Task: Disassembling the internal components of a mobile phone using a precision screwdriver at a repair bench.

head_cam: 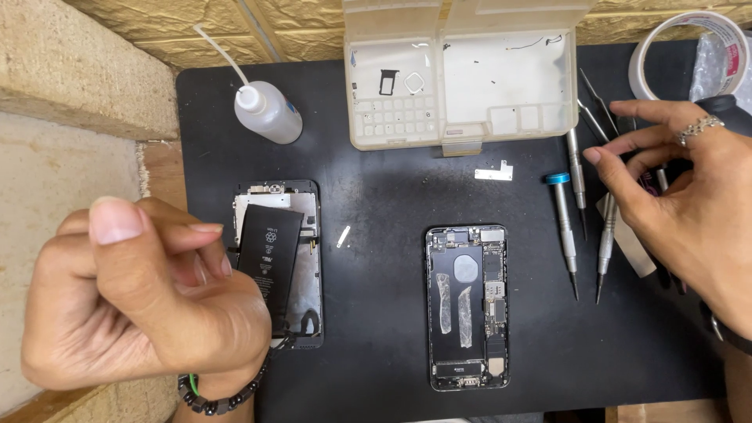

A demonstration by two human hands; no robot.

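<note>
Black-framed phone chassis (468, 307) lies opened at 6 o'clock on the bench mat (376, 196), battery bay emptied, adhesive strips still inside; the battery (269, 258) rests on the detached screen assembly (301, 309) at 8 o'clock. Right hand (681, 188), grip released and empty, hovers over the screwdrivers (576, 188) at 3 o'clock. Left hand (145, 301) is pinched shut; contents cannot be told.

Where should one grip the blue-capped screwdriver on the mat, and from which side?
Grip the blue-capped screwdriver probably at its knurled upper shaft, coming from the left: it lies flat, tip toward the viewer, with bare black mat there, while other tools crowd its right.
</note>
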